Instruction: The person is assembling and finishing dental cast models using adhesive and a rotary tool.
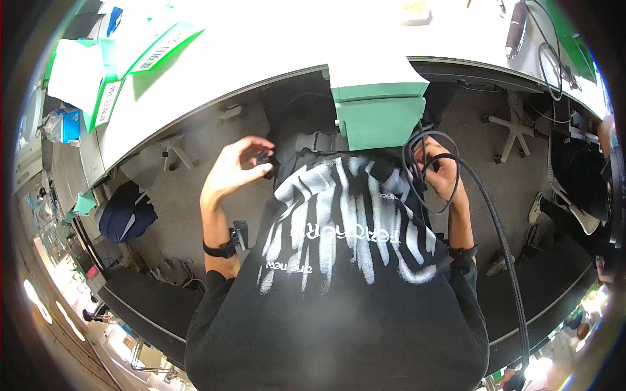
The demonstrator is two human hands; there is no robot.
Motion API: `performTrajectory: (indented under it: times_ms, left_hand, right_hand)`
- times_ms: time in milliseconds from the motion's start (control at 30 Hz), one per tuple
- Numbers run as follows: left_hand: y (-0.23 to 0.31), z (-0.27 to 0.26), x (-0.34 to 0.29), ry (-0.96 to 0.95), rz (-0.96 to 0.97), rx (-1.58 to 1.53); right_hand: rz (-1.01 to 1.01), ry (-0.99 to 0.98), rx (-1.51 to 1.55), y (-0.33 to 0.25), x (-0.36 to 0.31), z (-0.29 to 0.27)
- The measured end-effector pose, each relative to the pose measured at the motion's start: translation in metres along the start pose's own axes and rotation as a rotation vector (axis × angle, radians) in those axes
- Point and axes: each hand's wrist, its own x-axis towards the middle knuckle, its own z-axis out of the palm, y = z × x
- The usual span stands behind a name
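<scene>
My left hand point(229, 168) is beside my left hip, thumb and fingers curled round a small black piece point(263, 156) whose kind I cannot make out. On the other side my right hand point(441, 171) is closed at my right hip, behind loops of black cable point(454, 164). What its fingers grip is hidden by the cable and my shirt. A black waist belt with a side-release buckle point(318, 141) crosses my lap, apart from both hands. Next to the buckle is a pale green box point(381, 121), between my hands, at the table's front edge.
A white table point(261, 45) curves across the front. Green-edged sheets point(143, 65) and a blue package point(70, 125) are at the left, a dark pen-shaped tool point(516, 29) at the far right. A thick cable point(505, 241) trails down past my right arm. White chair legs point(512, 137) stand on the floor.
</scene>
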Motion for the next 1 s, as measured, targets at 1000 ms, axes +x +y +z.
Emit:
performTrajectory:
  times_ms: [1000]
  left_hand:
    - [0.001, 0.003, 0.009, -0.105, -0.003, 0.143]
  right_hand:
    - [0.264, 0.112, 0.433, -0.005, 0.006, -0.047]
